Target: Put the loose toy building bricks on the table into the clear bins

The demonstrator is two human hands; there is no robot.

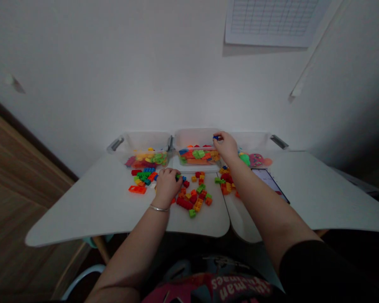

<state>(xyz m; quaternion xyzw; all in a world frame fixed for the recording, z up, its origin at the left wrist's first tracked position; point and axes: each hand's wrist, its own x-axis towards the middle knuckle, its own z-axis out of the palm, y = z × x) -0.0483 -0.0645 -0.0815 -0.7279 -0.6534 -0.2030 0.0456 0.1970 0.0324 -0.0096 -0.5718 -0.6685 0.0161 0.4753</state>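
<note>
My right hand (226, 146) is raised at the right end of the middle clear plastic box (197, 138), its fingertips pinching a blue building block (216, 137) near the rim. Over the loose blocks on the table, my left hand (168, 184) has its fingers curled around a small green building block (178, 177), partly hidden by them. To its right are scattered red, orange, yellow and green blocks, among them a long red block (185, 203). Left of that hand lie more blocks and an orange frame-shaped piece (137, 190). Colourful pieces fill the bottom of the middle box.
A left clear box (145, 141) and a right clear box (255, 141) flank the middle one against the wall, both holding colourful pieces. A phone (270, 184) lies beside my right forearm. The white table (91, 202) has a gap at its front middle.
</note>
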